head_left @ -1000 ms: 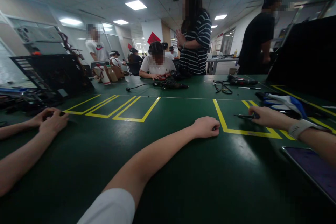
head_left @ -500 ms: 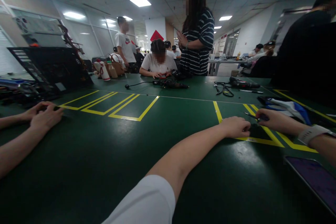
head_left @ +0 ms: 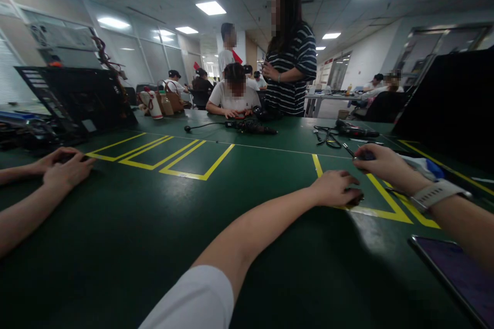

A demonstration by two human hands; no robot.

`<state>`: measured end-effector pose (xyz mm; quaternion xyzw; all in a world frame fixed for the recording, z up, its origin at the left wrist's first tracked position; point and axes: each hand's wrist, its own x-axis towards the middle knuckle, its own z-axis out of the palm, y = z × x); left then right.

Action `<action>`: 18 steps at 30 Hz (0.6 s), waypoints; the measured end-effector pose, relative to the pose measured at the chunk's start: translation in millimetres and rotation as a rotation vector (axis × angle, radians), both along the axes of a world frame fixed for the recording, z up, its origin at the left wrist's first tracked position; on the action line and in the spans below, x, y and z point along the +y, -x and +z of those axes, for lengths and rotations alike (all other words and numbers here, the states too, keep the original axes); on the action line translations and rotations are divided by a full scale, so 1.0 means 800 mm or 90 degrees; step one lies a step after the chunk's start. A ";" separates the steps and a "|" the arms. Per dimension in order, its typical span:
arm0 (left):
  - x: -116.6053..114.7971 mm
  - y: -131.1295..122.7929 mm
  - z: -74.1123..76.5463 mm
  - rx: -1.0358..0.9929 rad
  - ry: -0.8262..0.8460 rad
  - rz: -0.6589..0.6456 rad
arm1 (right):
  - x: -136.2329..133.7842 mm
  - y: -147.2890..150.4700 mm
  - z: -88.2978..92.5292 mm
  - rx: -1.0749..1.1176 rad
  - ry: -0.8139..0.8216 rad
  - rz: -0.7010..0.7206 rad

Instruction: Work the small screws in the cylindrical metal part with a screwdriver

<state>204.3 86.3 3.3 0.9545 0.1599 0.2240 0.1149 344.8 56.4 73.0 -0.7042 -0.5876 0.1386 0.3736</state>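
My right hand (head_left: 380,162) is closed around a thin screwdriver (head_left: 348,150), dark in the handle, whose metal shaft points up and to the left above the green table. A pale watch strap circles that wrist. Left of it, low over the yellow tape outline (head_left: 386,214), is my left hand (head_left: 335,187) with bent fingers. Something small and dark shows at its fingertips, too blurred to name. A blue and white packet (head_left: 428,167) lies behind my right wrist, partly covered by it.
A phone (head_left: 451,272) lies at the lower right. Farther back rest a black power tool (head_left: 357,129), a looped cable (head_left: 326,136) and another black tool with a cord (head_left: 254,126). Another person's hands (head_left: 69,169) work at the left. A dark panel (head_left: 455,97) stands at right.
My right hand has moved left and up with the screwdriver, which now points more upward. My left hand has shifted slightly left, its fingers loosened. The dark-clothed person at the right is gone from view.
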 end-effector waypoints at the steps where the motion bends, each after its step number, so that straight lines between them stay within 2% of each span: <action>1: -0.001 0.015 0.000 -0.032 0.010 0.018 | -0.004 0.014 0.000 0.049 -0.006 0.014; 3: -0.006 0.052 -0.002 -0.094 0.055 0.062 | -0.015 0.047 -0.005 0.139 -0.014 0.041; 6: -0.019 0.114 -0.006 -0.194 0.189 0.152 | -0.036 0.105 -0.019 0.252 -0.009 0.100; 8: -0.033 0.154 -0.009 -0.287 0.316 0.238 | -0.052 0.145 -0.032 0.317 0.010 0.151; 11: -0.059 0.204 -0.014 -0.393 0.524 0.261 | -0.074 0.199 -0.054 0.387 0.051 0.213; 14: -0.083 0.236 -0.016 -0.436 0.611 0.262 | -0.088 0.237 -0.074 0.435 0.081 0.248; 18: -0.095 0.253 -0.013 -0.468 0.728 0.283 | -0.092 0.257 -0.090 0.483 0.104 0.269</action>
